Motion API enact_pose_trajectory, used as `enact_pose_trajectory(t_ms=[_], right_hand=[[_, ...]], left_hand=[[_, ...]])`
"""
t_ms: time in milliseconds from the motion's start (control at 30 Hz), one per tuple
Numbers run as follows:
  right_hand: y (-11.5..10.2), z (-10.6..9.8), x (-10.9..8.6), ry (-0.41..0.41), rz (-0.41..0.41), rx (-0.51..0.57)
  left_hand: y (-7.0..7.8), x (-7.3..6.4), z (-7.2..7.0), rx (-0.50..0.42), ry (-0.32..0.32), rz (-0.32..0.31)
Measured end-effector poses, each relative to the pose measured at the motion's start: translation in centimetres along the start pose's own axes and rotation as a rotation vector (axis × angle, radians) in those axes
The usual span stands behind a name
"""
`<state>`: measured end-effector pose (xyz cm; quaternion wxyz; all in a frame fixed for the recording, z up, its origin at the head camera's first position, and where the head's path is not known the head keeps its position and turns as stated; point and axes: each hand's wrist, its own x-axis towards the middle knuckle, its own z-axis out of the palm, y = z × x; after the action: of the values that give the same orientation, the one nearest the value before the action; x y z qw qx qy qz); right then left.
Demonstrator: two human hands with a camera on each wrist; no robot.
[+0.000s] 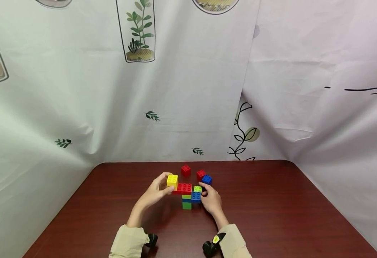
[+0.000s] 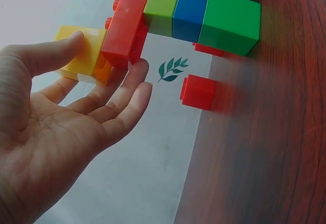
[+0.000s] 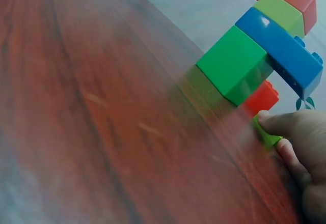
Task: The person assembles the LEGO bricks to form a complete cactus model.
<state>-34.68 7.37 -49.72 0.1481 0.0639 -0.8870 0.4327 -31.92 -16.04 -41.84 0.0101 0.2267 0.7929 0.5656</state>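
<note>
A stack of building bricks stands on the table: a green brick (image 1: 186, 206), a long blue brick (image 1: 196, 196) jutting right, a lime brick (image 2: 162, 7), and a long red brick (image 1: 184, 188) jutting left on top. My left hand (image 1: 156, 191) pinches a yellow brick (image 1: 172, 181) between thumb and fingers, at the red brick's left end. Two of its fingertips lie right by the red brick's underside. On the stack's right, my right hand (image 1: 212, 200) pinches a small lime brick (image 3: 266, 131) low by the table, behind the jutting blue brick.
Behind the stack are a small red brick (image 1: 185, 170), a second red brick (image 1: 201, 175) and a small blue brick (image 1: 207, 179), the last close to my right fingertips. A printed white cloth (image 1: 188, 89) hangs beyond the brown table's (image 1: 272, 215) far edge.
</note>
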Motion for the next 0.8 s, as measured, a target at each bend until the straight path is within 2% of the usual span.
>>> enact_pose_trajectory(t_ms=[233,467,633,800], right_hand=[[-0.11,0.07,-0.03,0.027,0.027,-0.015],[-0.31,0.05,-0.34,0.053,-0.015,0.026],[-0.45,-0.13,-0.38,0.069,-0.025,0.157],[-0.52,-0.39,-0.56,0.086,0.001,0.346]], left_hand=[[-0.08,0.03,-0.07,-0.003,-0.004,0.007],[-0.11,-0.04,-0.23,-0.002,-0.004,-0.001],[-0.03,0.0,-0.27,0.001,-0.009,0.001],[-0.03,0.06,-0.23,-0.008,-0.011,-0.002]])
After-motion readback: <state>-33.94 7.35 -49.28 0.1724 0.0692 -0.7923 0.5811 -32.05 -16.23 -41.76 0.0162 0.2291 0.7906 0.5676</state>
